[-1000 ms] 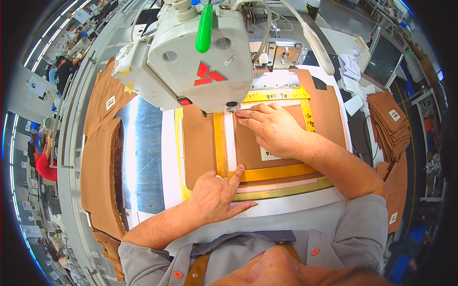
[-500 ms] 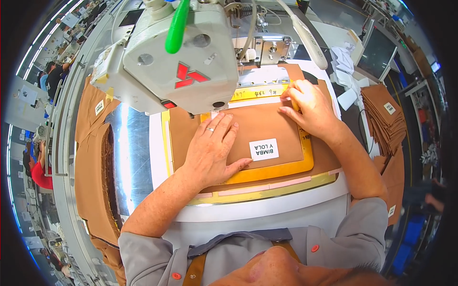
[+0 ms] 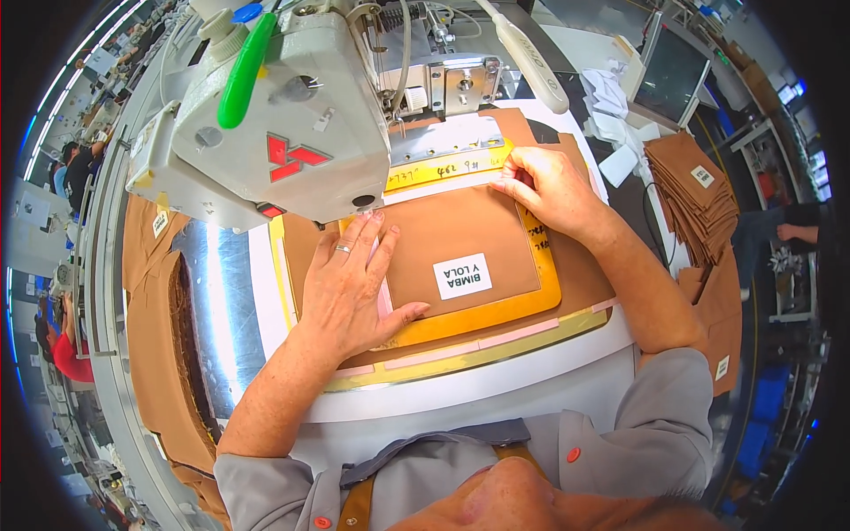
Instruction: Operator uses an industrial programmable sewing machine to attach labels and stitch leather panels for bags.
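Observation:
A brown fabric panel [image 3: 452, 221] with a white printed label [image 3: 461, 277] lies inside a yellow rounded frame [image 3: 496, 312], under the front of a sewing machine head [image 3: 266, 106]. My left hand [image 3: 345, 283] rests flat with fingers spread over the left side of the frame and the panel's edge, close below the machine. At the frame's far right corner, my right hand [image 3: 558, 190] has its thumb and bent forefinger closed on the frame. Beyond the panel sits a metal clamp plate [image 3: 447, 139] above a yellow strip with handwriting [image 3: 443, 170]. Part of the left frame side is hidden.
Brown fabric pieces [image 3: 159, 327] are stacked at the left, and another brown stack [image 3: 695, 190] stands at the right. A green handle [image 3: 246, 75] and a pale handle [image 3: 531, 62] hang over the work. White scraps [image 3: 611, 115] and a monitor [image 3: 675, 69] are at back right.
The whole view has shifted, putting the machine and work farther left. My left hand has slid leftward across the panel, uncovering a pale strip beside it. My right hand stays at the frame's corner.

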`<state>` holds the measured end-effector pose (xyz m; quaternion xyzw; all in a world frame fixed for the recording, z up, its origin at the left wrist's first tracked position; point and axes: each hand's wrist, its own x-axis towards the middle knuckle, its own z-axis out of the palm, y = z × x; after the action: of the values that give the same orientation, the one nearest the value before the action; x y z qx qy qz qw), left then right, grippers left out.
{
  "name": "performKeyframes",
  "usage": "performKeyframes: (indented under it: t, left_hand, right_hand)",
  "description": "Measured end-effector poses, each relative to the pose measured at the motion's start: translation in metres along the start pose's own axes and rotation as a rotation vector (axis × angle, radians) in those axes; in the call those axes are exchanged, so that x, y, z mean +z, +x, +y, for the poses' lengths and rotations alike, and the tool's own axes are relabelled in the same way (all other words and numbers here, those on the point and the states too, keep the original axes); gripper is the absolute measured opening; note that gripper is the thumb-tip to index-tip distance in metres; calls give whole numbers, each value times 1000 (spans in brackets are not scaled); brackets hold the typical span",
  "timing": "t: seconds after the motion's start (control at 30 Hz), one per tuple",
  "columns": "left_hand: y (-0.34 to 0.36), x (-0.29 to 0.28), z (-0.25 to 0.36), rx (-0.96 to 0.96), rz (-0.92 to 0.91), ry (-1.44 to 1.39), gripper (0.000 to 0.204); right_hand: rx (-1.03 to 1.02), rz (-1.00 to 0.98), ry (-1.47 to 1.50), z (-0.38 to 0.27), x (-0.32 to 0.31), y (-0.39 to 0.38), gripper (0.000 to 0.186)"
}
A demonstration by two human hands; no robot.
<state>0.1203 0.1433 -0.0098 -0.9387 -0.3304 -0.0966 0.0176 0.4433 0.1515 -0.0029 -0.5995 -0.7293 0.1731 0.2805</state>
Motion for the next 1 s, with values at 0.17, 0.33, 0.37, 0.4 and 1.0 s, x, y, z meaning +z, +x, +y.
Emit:
performKeyframes:
  t: [0.17,0.33,0.37,0.4,1.0]
  left_hand:
    - [5,-6,1,-22,-26,9,97]
    - [4,-6,-3,-21,-33,-12,98]
    - [4,-6,-5,-21,-31,-14,98]
    - [3,-6,-8,-24,-27,-42,96]
    - [2,-1,-10,-21,38,-20,86]
  right_hand:
    - [120,-62,45,7,-2,2,28]
    - [100,-34,118,26,6,2,25]
    - [100,-34,116,24,5,1,25]
    - [118,-46,25,14,3,2,24]
    - [-415,73,-871,-22,29,-15,27]
